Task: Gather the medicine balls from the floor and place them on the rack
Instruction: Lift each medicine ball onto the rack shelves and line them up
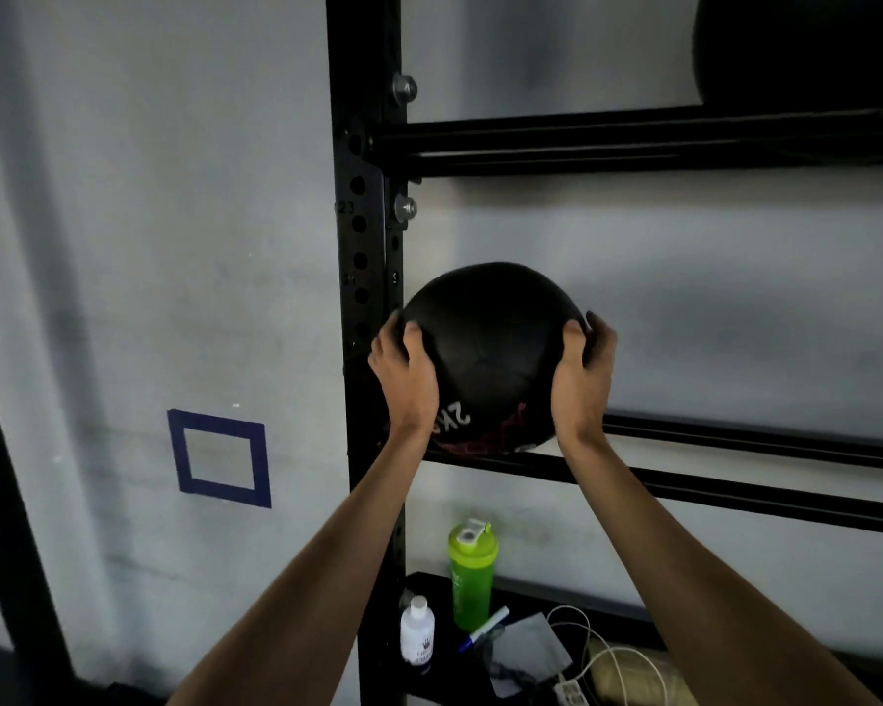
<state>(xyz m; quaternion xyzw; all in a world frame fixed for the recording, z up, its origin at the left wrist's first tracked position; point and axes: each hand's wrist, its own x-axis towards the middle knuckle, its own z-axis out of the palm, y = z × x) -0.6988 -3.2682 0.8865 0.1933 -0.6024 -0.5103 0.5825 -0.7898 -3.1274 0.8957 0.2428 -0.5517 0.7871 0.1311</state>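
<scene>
A black medicine ball (488,356) with white "2K" lettering and red marks sits at the left end of the black rack's middle rails (735,468), beside the upright post (365,247). My left hand (404,377) grips its left side, fingers curled over the top. My right hand (582,377) grips its right side the same way. The ball's underside touches the front rail. A second, larger black ball (806,48) rests on the upper rails at the top right, partly cut off by the frame.
On the lower shelf (526,588) stand a green shaker bottle (472,578) and a small white bottle (417,634), with a pen (485,629), grey cloth and a white cable (597,654). A blue tape rectangle (220,458) marks the grey wall at the left.
</scene>
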